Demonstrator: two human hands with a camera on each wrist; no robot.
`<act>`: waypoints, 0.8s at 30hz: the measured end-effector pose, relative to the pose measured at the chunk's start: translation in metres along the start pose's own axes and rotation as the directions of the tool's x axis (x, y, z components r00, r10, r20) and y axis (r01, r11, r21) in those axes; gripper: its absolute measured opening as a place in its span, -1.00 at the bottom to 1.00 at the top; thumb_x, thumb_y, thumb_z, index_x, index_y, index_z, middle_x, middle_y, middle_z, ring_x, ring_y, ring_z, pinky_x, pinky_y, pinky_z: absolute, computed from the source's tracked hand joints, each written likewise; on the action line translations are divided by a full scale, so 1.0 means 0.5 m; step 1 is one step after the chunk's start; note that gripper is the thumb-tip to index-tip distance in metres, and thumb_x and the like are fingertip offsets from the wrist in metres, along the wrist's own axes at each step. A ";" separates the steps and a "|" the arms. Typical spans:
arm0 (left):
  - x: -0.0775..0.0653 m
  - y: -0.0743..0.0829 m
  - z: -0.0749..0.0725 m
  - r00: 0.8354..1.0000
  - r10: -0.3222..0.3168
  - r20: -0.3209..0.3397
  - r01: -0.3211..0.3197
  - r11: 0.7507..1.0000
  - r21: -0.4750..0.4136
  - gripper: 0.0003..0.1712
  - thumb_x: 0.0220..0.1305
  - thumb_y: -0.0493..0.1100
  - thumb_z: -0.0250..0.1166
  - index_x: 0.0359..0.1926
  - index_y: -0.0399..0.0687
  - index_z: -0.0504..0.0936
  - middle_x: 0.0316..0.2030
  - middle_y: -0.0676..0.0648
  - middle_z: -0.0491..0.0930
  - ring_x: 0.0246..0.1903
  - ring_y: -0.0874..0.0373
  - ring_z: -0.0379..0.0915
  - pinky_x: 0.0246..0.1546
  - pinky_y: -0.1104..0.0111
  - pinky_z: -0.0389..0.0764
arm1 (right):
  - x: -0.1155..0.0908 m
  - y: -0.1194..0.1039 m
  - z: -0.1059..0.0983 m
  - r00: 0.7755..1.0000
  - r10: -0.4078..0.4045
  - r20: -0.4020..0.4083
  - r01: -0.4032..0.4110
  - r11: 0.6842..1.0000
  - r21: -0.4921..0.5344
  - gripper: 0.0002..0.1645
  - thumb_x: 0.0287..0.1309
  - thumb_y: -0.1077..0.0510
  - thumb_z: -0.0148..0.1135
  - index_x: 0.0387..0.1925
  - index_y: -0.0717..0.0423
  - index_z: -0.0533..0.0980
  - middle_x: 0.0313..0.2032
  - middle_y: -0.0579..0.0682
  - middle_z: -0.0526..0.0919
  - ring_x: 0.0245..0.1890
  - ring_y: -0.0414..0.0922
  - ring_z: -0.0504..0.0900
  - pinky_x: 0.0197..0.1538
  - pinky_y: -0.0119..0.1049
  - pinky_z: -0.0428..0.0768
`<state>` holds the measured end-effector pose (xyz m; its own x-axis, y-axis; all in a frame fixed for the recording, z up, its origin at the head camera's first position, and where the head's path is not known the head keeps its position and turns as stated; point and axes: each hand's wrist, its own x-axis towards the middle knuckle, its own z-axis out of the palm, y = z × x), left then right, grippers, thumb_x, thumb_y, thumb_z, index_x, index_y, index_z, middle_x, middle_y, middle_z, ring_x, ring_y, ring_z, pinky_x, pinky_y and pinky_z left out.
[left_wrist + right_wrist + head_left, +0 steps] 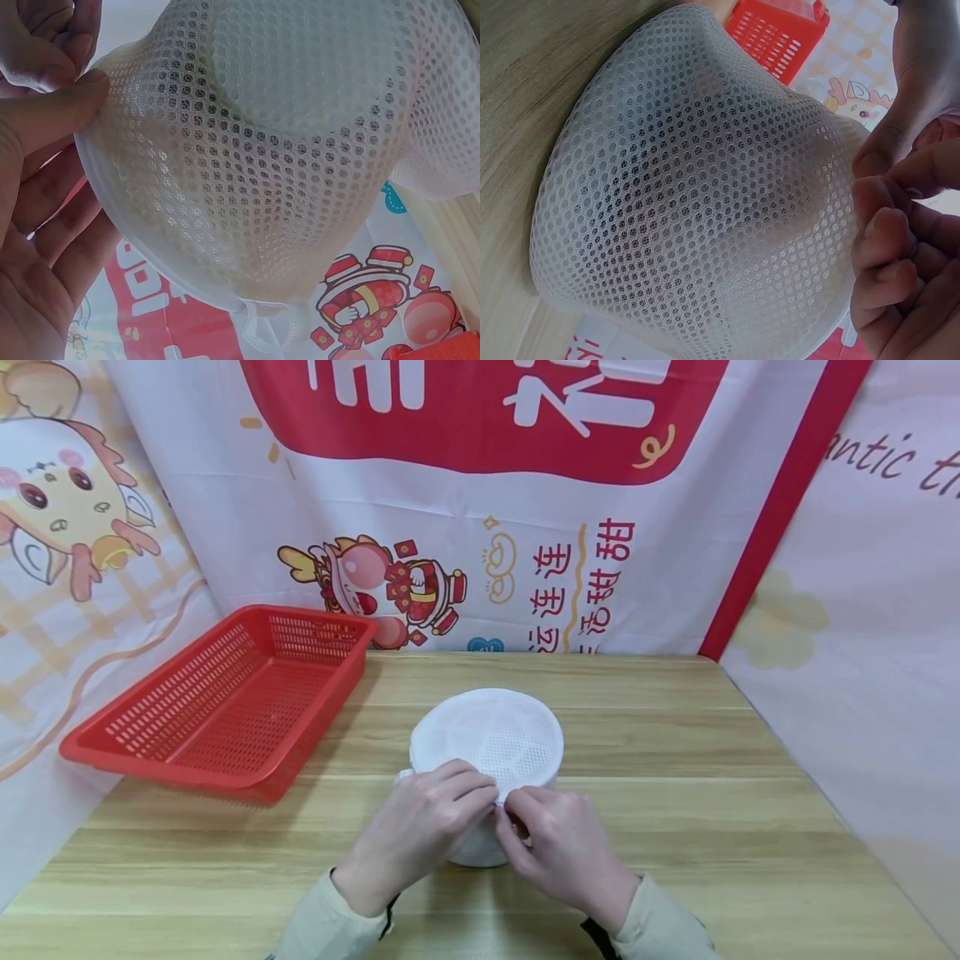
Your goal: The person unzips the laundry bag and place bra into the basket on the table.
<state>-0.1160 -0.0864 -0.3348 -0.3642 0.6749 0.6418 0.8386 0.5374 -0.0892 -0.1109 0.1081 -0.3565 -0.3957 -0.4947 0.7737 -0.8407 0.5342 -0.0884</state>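
A round white mesh laundry bag (487, 731) stands upright on the table in front of me, with its flat mesh top facing up. My left hand (423, 827) holds the near edge of its top rim; in the left wrist view the thumb (64, 109) lies on the mesh and the fingers are behind the rim. Right beside it, my right hand (562, 847) pinches at the same edge with curled fingers (885, 236). Whatever small part lies between the right fingertips is hidden. A white fabric loop (270, 322) hangs from the rim.
A red plastic basket (315, 718) with slotted walls stands at the left of the wooden table (675, 760). Printed cloth (660, 568) hangs behind the table and along both sides.
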 end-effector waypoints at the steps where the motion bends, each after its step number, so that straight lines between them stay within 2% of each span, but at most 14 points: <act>1: 0.000 0.000 0.000 1.000 0.007 -0.008 -0.007 1.000 0.004 -0.85 0.11 -0.32 0.46 -0.25 -0.13 0.73 -0.27 0.02 0.68 -0.21 0.19 0.57 -0.18 0.41 0.60 | 0.000 0.000 0.000 1.000 -0.001 -0.001 0.001 1.000 -0.001 -0.74 0.02 0.25 0.19 -0.64 -0.07 0.36 -0.67 -0.31 0.31 -0.70 -0.44 0.23 -0.65 -0.65 0.16; 5: 0.000 -0.001 0.001 0.999 0.029 -0.035 -0.029 0.999 0.020 -0.84 0.05 -0.35 0.47 -0.30 -0.13 0.71 -0.31 0.03 0.67 -0.24 0.20 0.57 -0.22 0.41 0.61 | 0.000 -0.001 0.000 1.000 0.005 -0.001 -0.005 1.000 -0.003 -0.73 -0.01 0.25 0.19 -0.66 -0.08 0.34 -0.68 -0.31 0.29 -0.71 -0.44 0.21 -0.66 -0.65 0.14; 13: -0.002 0.001 -0.001 0.999 -0.005 -0.035 0.006 1.000 0.007 -0.83 0.03 -0.29 0.52 -0.30 -0.10 0.74 -0.33 0.05 0.68 -0.26 0.23 0.57 -0.27 0.42 0.62 | 0.000 -0.001 -0.001 1.000 0.026 -0.003 -0.026 0.999 -0.022 -0.75 -0.05 0.24 0.17 -0.67 -0.09 0.35 -0.69 -0.32 0.28 -0.73 -0.45 0.20 -0.68 -0.63 0.11; 24: -0.003 0.002 0.000 0.998 -0.005 -0.058 0.006 1.000 0.015 -0.88 0.06 -0.27 0.50 -0.34 -0.09 0.73 -0.37 0.07 0.66 -0.29 0.24 0.57 -0.30 0.42 0.63 | -0.003 0.000 0.003 1.000 0.030 -0.005 -0.030 0.999 -0.028 -0.71 -0.07 0.26 0.18 -0.71 -0.07 0.32 -0.71 -0.31 0.22 -0.74 -0.45 0.15 -0.69 -0.63 0.04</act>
<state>-0.1148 -0.0869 -0.3357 -0.3442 0.6420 0.6851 0.8303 0.5488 -0.0972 -0.1110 0.1078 -0.3588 -0.4186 -0.4750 0.7741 -0.8177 0.5679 -0.0937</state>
